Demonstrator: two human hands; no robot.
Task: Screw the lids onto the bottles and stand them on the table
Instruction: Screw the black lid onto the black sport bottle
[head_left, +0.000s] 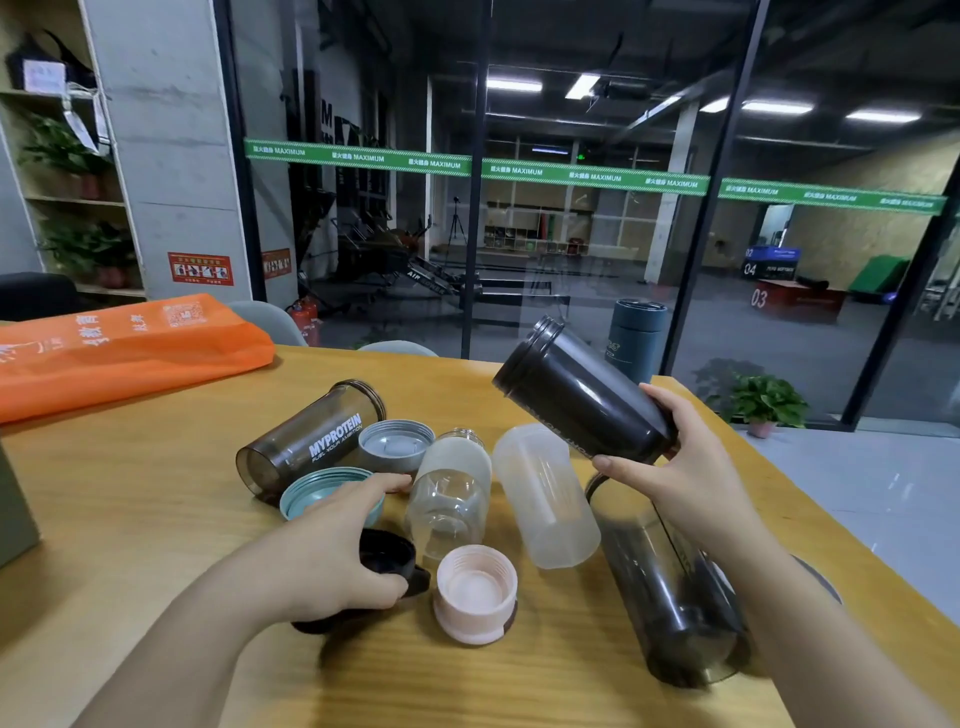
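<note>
Black lid (387, 558) half under left hand (332, 551)

- One head-worn wide-angle view, looking forward and down from close above the table's (156, 519) near edge.
- It faces the far edge and a glass wall (597, 208) beyond.

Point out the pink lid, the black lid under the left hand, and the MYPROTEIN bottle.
pink lid (476, 592): head view, on its open inner recess.
black lid (389, 556): head view, on the rim showing beside the thumb.
MYPROTEIN bottle (311, 436): head view, on its smoky side wall by the lettering.
</note>
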